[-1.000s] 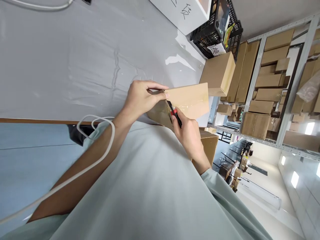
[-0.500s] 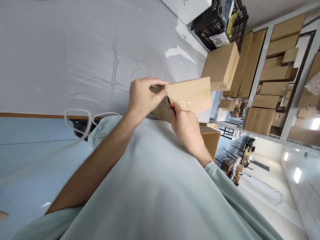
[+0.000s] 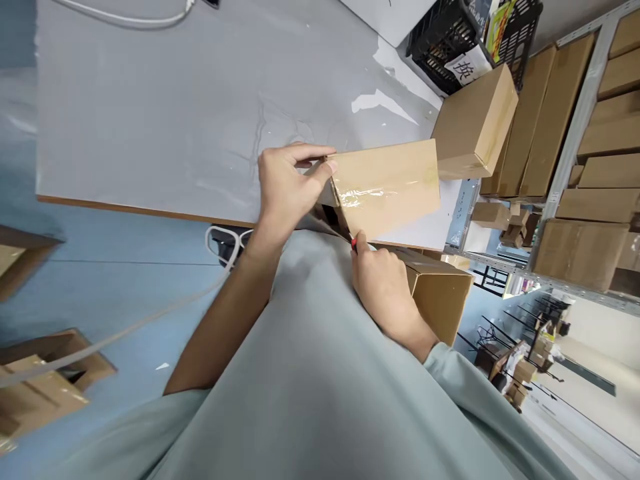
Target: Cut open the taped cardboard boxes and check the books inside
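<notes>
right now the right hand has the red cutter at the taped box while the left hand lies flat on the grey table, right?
Not quite: the head view shows the left hand on a corner of the taped box, not flat on the grey table. The right hand does have the red cutter there.

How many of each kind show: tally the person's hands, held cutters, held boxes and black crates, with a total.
Hands: 2 (left hand, right hand)
Held cutter: 1
Held box: 1
Black crate: 1
Total: 5
</notes>
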The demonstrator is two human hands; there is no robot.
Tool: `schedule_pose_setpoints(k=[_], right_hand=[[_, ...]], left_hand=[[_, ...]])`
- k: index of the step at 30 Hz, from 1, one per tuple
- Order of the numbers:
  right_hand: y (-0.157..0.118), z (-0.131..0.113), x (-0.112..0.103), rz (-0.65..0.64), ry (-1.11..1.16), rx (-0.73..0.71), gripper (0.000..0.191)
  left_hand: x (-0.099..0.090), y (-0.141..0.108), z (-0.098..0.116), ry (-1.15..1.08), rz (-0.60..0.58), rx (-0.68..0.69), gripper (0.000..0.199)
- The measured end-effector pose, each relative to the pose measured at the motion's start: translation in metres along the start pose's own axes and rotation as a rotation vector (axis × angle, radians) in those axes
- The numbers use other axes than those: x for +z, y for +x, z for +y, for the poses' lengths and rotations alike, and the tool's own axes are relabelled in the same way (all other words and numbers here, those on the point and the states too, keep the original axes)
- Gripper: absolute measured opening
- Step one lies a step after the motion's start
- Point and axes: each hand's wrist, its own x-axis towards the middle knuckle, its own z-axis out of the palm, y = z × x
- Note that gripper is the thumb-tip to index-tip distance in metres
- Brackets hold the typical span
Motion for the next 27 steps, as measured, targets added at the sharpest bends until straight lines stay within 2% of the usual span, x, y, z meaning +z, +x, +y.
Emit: schedule_pose_setpoints(k=[3, 5, 7, 8, 10, 12, 13, 14, 16, 18, 20, 23, 25, 27], right_hand=[[-0.011, 0.015, 0.010, -0.013, 0.005, -0.084, 0.049], [-0.014, 0.027, 0.010, 0.000, 0.061, -0.165, 0.044], [-0.008, 0.049, 0.007, 0.087, 0.174, -0.232, 0.040], [0.000, 0.065, 0.006, 0.174, 0.245, -0.238, 0.039], [0.025, 0.104, 0.007, 0.411, 0.382, -0.164, 0.041], [0.061, 0.149, 0.013, 0.662, 0.448, 0.025, 0.044], [0.080, 0.169, 0.017, 0.746, 0.465, 0.117, 0.043], [0.096, 0.187, 0.023, 0.784, 0.490, 0.185, 0.041], [0.119, 0.210, 0.035, 0.726, 0.603, 0.193, 0.038], [0.124, 0.215, 0.048, 0.673, 0.724, 0.165, 0.038], [0.115, 0.206, 0.061, 0.669, 0.805, 0.150, 0.038], [0.089, 0.187, 0.076, 0.634, 0.854, 0.107, 0.039], [0.075, 0.180, 0.083, 0.591, 0.872, 0.062, 0.042], [0.068, 0.180, 0.088, 0.577, 0.878, 0.041, 0.043]], left_hand=[[0.004, -0.005, -0.002, -0.017, 0.034, 0.019, 0.024], [0.006, -0.008, -0.003, -0.013, 0.032, 0.000, 0.034], [0.007, -0.011, -0.002, 0.013, 0.031, -0.027, 0.049], [0.007, -0.013, -0.002, 0.031, 0.036, -0.038, 0.057], [0.010, -0.019, 0.001, 0.072, 0.052, -0.045, 0.071], [0.016, -0.026, 0.003, 0.110, 0.073, -0.044, 0.079], [0.019, -0.029, 0.003, 0.124, 0.082, -0.045, 0.081], [0.023, -0.032, 0.003, 0.132, 0.095, -0.047, 0.083], [0.030, -0.036, 0.000, 0.133, 0.126, -0.040, 0.089], [0.032, -0.036, -0.005, 0.127, 0.176, -0.013, 0.095], [0.029, -0.034, -0.007, 0.151, 0.220, 0.002, 0.095], [0.020, -0.034, 0.004, 0.324, 0.261, 0.029, 0.078], [0.023, -0.036, 0.019, 0.452, 0.307, 0.161, 0.065], [0.040, -0.040, 0.034, 0.441, 0.311, 0.328, 0.058]])
